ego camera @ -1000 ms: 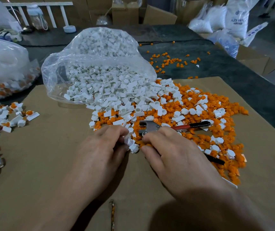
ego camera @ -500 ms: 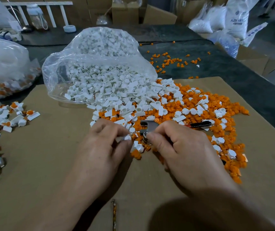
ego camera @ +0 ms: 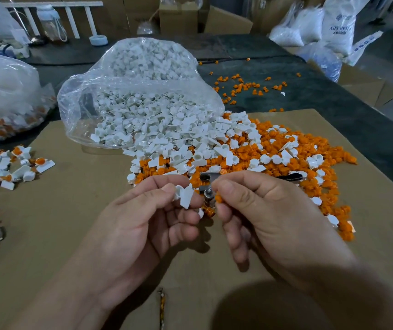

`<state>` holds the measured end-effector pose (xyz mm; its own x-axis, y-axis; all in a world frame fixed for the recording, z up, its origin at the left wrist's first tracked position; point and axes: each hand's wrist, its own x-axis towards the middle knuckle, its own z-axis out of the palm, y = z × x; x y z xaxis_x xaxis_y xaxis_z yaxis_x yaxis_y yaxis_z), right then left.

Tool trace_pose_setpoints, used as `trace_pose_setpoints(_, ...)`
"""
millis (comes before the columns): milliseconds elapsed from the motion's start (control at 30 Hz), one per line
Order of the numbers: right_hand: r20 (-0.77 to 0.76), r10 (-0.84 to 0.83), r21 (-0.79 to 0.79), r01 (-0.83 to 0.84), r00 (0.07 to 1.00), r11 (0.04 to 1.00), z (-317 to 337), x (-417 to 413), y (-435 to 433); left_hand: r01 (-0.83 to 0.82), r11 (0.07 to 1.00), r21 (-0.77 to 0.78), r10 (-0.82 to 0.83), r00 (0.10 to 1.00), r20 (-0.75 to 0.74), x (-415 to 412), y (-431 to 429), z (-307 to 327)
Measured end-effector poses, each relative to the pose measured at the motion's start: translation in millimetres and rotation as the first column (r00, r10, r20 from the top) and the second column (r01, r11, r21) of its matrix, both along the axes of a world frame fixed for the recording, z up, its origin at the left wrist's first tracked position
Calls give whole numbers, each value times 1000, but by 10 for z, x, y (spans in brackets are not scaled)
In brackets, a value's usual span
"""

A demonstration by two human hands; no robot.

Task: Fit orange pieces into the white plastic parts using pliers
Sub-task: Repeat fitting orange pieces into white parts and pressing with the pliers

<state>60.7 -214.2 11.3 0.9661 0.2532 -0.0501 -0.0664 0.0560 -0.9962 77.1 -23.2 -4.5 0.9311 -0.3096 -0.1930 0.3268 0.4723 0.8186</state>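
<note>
My left hand (ego camera: 143, 225) pinches a white plastic part (ego camera: 186, 196) between thumb and fingers, lifted above the cardboard. My right hand (ego camera: 269, 217) holds the pliers (ego camera: 208, 186); their metal jaws stick up beside my thumb and one black handle tip (ego camera: 290, 176) shows behind the hand. An orange piece (ego camera: 218, 198) sits at my right fingertips, close to the white part. A mixed pile of loose orange pieces (ego camera: 309, 186) and white parts (ego camera: 190, 148) lies just beyond both hands.
A clear bag of white parts (ego camera: 143, 91) lies open at the back centre. Fitted white-and-orange parts (ego camera: 12, 167) lie scattered at the left. Another filled bag (ego camera: 5, 96) sits far left. The brown cardboard sheet (ego camera: 60, 222) covers the table; stray orange pieces (ego camera: 245, 88) dot the dark surface behind.
Both hands lifted off the pile and drew toward me. The left now holds a white part up, and the right has raised the pliers with an orange piece.
</note>
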Motion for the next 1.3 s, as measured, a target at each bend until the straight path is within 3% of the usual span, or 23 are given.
trace_pose_setpoints(167,-5,62,138,-61,998,989,-60,13,63,-5,1000,28,5,1000,0,12,3,-21)
trace_pose_setpoints(333,51,39,98,-43,998,994,-85,3,85,19,995,98,-26,997,67,-58,-34,-32)
trace_pose_setpoints(467,155,-32,-2,32,987,999,-126,-7,69,-118,964,239,76,982,174,-81,-67,-44)
trace_pose_setpoints(567,73,-22,199,7,997,980,-102,-3,100,-199,939,282,134,963,233,-86,-60,-62)
trace_pose_setpoints(633,-47,50,454,-23,998,891,-45,9,125,-211,947,242,154,959,236,-85,-74,-59)
trace_pose_setpoints(700,-130,121,583,-23,984,812,-1,17,136,-224,956,188,176,953,245,-85,-88,-50)
trace_pose_setpoints(967,-267,271,680,-18,925,733,39,22,97,-352,899,261,242,895,374,-109,-114,-29)
trace_pose_setpoints(1133,-240,305,688,-60,921,723,14,11,93,-373,873,314,188,852,489,-105,-116,-87)
trace_pose_setpoints(1200,-214,230,635,-43,949,771,-3,7,105,-371,864,341,171,852,495,-105,-99,-108)
trace_pose_setpoints(1267,-130,77,457,-9,989,889,-19,-12,115,-384,844,374,177,858,482,-97,-73,-131)
trace_pose_setpoints(1300,-48,-4,290,17,999,957,-28,-33,117,-389,841,376,187,861,472,-89,-64,-139)
